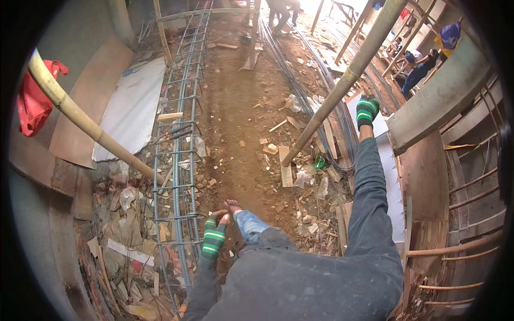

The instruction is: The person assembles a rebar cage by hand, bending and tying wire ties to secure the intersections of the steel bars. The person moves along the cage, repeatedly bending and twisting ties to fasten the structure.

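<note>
My left hand, in a green, white-striped fingerless glove, hangs low beside the rebar cage. It appears empty, with fingers loosely stretched and the thumb a little apart. Out to the far right reaches my right hand, in a matching glove. Its fingers are closed at the upper part of a white-faced board, which runs down along my right arm. The hand partly hides where it meets the board. A bamboo pole leans just left of that hand.
Long steel bars lie along the ground ahead. Another bamboo pole slants at left, near a red cloth bag and a white sheet. Rubble and wood scraps litter the ground. A concrete beam juts in at right; people are beyond.
</note>
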`<state>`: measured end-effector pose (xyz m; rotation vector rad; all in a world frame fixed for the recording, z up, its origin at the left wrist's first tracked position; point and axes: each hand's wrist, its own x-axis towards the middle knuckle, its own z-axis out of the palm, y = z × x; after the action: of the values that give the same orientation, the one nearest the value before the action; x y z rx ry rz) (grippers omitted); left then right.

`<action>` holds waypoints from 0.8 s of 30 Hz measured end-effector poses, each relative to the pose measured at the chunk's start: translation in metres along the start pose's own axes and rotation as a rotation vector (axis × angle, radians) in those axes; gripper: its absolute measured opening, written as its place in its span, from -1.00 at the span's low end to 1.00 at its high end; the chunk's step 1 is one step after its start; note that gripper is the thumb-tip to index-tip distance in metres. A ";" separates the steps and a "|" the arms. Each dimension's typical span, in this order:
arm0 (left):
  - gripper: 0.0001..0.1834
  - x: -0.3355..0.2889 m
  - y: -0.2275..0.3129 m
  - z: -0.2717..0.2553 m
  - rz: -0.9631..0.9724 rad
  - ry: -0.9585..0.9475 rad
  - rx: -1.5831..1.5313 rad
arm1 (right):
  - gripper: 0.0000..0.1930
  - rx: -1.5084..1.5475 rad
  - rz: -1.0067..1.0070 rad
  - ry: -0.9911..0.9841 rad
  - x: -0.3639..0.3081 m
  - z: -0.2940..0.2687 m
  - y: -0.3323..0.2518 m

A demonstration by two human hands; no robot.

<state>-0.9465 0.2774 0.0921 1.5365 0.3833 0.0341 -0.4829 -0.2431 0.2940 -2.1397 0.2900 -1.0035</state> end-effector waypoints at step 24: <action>-0.71 -0.011 -0.040 0.018 -0.213 0.047 -0.137 | -0.71 -0.147 0.012 0.140 0.026 -0.023 -0.058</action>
<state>-0.9602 0.2551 0.0552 1.3551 0.5690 -0.0684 -0.4878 -0.2270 0.3597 -2.1985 0.4564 -1.1583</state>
